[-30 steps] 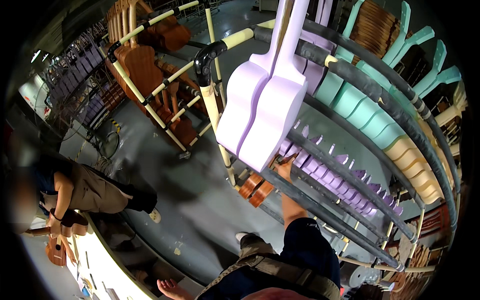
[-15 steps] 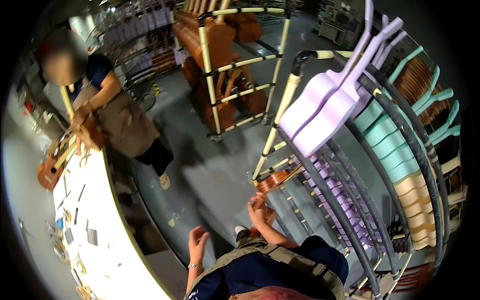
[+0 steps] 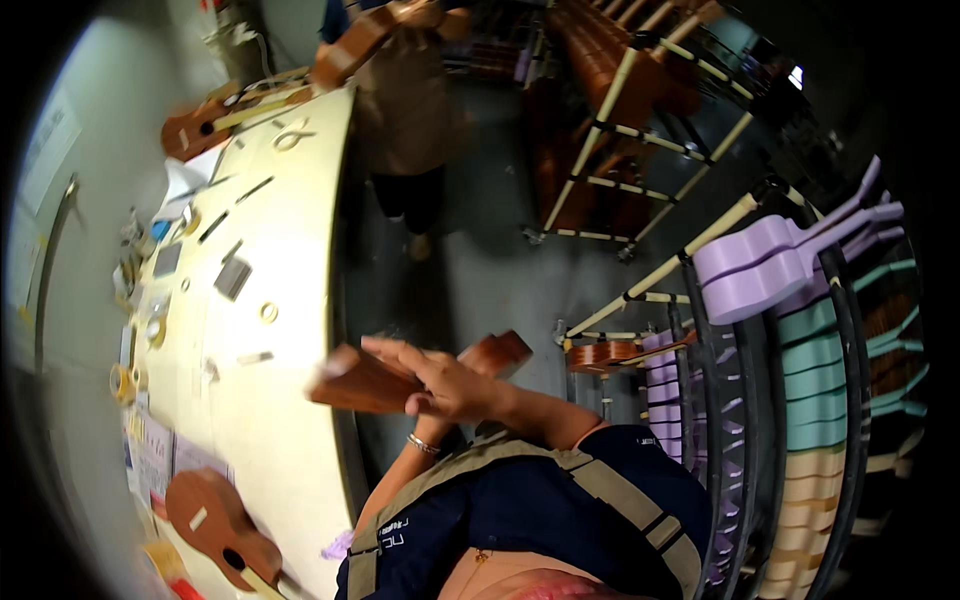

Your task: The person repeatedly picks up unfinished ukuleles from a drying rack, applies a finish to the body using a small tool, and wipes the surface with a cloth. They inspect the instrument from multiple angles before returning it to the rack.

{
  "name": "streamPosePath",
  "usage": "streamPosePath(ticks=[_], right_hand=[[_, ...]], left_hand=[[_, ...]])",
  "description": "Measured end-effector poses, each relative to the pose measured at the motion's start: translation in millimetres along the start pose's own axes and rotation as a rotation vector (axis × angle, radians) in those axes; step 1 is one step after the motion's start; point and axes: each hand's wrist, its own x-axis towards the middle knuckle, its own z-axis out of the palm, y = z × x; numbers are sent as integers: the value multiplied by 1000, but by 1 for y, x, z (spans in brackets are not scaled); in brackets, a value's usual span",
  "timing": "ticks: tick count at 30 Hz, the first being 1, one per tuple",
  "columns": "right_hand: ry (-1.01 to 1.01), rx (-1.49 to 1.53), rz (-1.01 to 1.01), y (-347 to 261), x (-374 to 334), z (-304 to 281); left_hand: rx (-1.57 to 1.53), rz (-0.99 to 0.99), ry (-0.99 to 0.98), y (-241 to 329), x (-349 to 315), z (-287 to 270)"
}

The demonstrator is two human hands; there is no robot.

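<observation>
Instrument (image 3: 365, 384) crosswise; left end toward table (image 3: 290, 355)

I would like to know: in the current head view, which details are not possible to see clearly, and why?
- Left hand: head view, fingers mostly hidden behind the right hand; grip unclear.
- Brown wooden instrument at the hands: head view, blurred, and partly covered by the right hand.
- Co-worker: head view, head cut off by the top edge.
- Nearer ukulele on the bench: head view, neck end cut off by the lower edge.

The worktop (image 3: 285, 410) glares, the floor (image 3: 490, 280) lies dim, the held instrument (image 3: 362, 384) blurs, and edges darken.
</observation>
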Motion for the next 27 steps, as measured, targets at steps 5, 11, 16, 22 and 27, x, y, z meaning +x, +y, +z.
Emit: streamPosePath(ticks=[5,11,16,22,27], right_hand=[[170,-645,28,30,16,-7],[200,-418,652,128,-30,-17],[-170,497,858,158,0,5],[-232,1011,1201,211,16,45],[-357,1124,1134,215,59,84]], left_hand=[[-861,159,504,49,-19,-104],[-1267,228,1154,59,-106,-207],[-1189,310,1448,91,-144,-203],[-1032,528,1670,119,-148,-177],[-447,465,1914,129,-119,-148]])
